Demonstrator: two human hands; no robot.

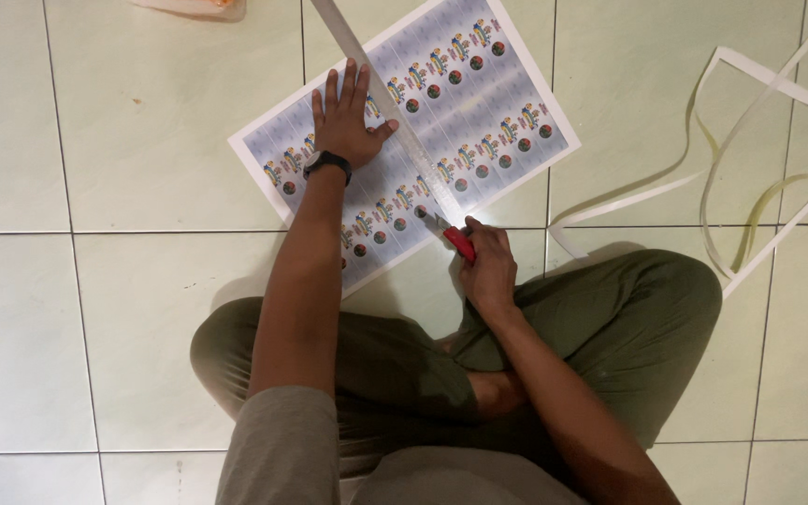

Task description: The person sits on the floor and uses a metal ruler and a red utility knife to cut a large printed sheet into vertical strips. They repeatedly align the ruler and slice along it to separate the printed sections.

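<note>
Two hands share one ruler (pixel 381 89) lying diagonally across the printed sheet (pixel 479 93) on the floor: left hand (pixel 348 122) flat, fingers spread, pinning it; right hand (pixel 486 266) fisted round a red cutter (pixel 455 239) at its near end (blade tip against the edge).

Seated cross-legged, a person is stretching the left hand (pixel 346 117) flat toward twelve o'clock, fingers spread, while the right hand (pixel 488 266) is curling into a closed grip at one o'clock.

light: dim, greenish, even | shadows: you cast a soft one by your knees | focus: slightly soft | glare: faint on tiles
</note>
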